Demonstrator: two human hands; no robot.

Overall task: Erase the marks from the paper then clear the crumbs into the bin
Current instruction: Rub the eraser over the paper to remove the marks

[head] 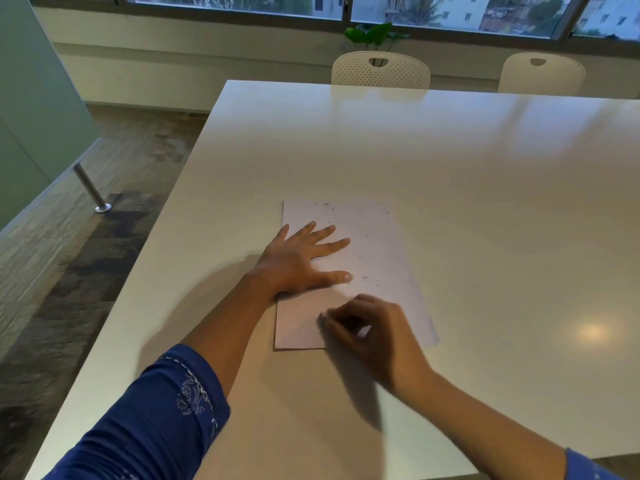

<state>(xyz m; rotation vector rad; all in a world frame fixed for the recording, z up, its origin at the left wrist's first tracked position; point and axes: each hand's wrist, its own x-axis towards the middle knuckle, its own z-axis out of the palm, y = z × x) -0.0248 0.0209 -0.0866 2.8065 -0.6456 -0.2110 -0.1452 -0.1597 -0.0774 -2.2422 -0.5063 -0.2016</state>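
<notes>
Paper (381, 244) beneath flat left hand (301, 261)

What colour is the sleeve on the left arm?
Dark blue sleeve, pale floral embroidery near cuff; head view.

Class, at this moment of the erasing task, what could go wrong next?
Crumbs lie scattered across the paper, some near its far edge; a sweep may push them onto the table. The left hand presses only the paper's left side, so rubbing by the blurred right hand may crease the free right side.
</notes>
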